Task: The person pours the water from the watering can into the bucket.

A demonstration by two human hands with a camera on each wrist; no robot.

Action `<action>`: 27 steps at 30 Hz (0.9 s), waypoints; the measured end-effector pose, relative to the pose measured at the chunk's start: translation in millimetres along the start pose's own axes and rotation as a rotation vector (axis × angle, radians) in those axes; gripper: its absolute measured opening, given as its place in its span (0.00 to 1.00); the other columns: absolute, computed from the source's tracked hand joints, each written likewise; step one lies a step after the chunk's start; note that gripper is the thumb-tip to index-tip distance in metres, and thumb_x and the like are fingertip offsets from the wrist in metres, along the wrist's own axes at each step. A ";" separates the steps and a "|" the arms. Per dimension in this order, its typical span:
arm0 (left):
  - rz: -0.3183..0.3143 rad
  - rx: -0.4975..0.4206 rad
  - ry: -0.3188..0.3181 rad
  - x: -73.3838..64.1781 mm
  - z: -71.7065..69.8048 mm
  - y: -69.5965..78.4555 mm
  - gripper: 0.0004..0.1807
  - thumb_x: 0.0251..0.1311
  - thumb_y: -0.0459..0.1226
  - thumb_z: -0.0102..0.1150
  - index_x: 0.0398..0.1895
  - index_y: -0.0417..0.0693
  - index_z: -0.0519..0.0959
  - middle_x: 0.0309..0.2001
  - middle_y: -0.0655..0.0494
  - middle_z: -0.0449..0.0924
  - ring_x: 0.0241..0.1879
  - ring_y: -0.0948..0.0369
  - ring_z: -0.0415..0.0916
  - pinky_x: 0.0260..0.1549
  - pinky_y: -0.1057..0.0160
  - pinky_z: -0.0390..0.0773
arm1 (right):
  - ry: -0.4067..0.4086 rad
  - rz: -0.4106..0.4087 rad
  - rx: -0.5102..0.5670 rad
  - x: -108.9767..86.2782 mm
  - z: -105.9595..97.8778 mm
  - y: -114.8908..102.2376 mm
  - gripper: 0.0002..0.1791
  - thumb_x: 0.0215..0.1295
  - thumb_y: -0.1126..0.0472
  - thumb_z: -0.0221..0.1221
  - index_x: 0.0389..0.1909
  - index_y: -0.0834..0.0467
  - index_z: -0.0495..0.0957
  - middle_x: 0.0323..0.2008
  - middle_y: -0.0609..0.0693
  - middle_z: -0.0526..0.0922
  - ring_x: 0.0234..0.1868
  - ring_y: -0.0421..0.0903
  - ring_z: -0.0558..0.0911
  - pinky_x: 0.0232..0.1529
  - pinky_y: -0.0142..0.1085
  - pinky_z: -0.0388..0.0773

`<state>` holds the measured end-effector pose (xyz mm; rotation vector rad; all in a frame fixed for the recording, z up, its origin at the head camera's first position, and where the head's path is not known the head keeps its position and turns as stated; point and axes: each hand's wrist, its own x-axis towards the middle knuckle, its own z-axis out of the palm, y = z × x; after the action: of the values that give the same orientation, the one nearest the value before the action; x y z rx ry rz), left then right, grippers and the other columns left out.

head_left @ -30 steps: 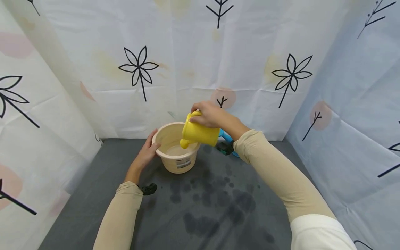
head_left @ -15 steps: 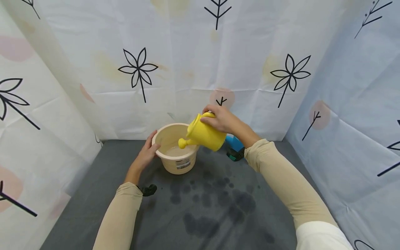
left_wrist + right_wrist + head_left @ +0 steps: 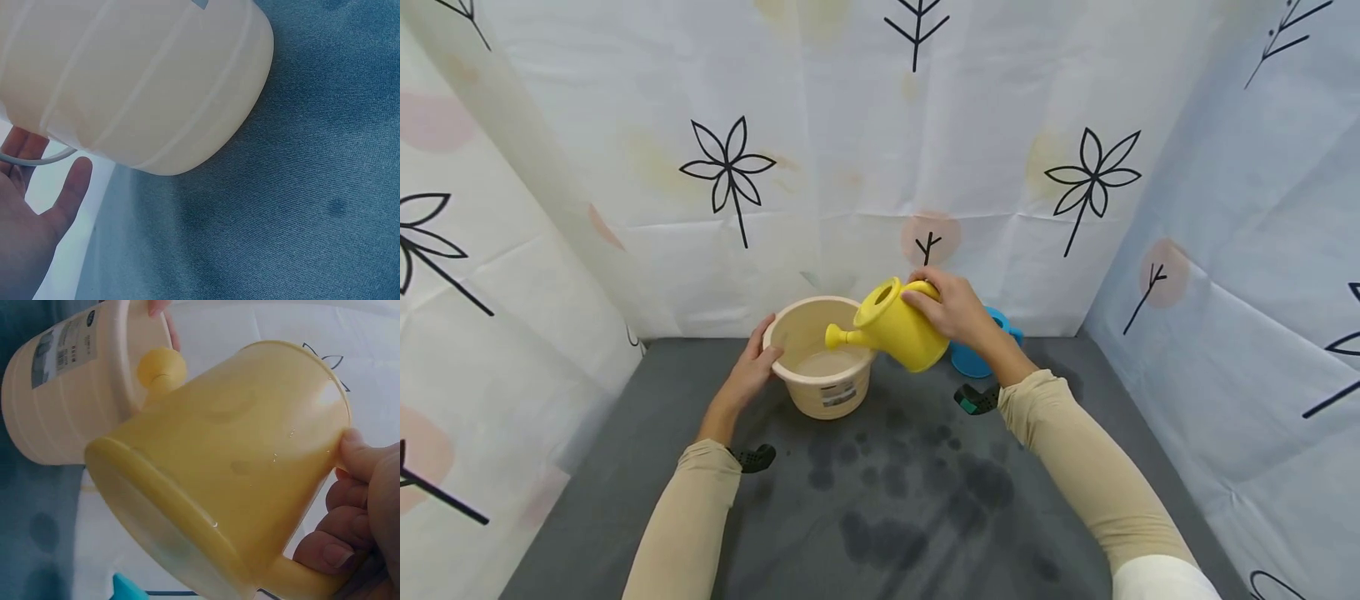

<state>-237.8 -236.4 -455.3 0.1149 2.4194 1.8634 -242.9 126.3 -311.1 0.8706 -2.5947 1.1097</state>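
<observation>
A cream plastic basin with a label stands on the dark grey surface. My left hand holds its left rim, with the thumb over the edge; the left wrist view shows that hand beside the basin wall. The fingers of my right hand wrap the handle of a yellow watering can. It hangs tilted at the basin's right side, its round spout head over the opening. The right wrist view shows drops on the can's wall and the right hand on the handle.
A blue watering can stands behind the right forearm, partly hidden. Dark wet spots mark the cloth-like surface in front of the basin. White patterned curtains enclose the back and both sides.
My right hand has drawn the yellow watering can back to the right and tipped it more upright. More of the blue can shows now. My left hand stays on the basin rim.
</observation>
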 end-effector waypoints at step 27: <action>0.009 -0.025 -0.025 1.1 0.5 -3.8 0.38 0.79 0.41 0.38 0.84 0.69 0.34 0.84 0.44 0.38 0.67 0.32 0.67 0.43 0.66 0.80 | 0.104 0.222 0.263 -53.7 20.9 29.0 0.17 0.81 0.52 0.48 0.57 0.61 0.67 0.33 0.60 0.72 0.30 0.52 0.72 0.34 0.39 0.73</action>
<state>-238.9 -236.8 -459.1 0.1470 2.3828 1.8835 -215.1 151.2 -363.8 0.5603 -2.5433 1.5394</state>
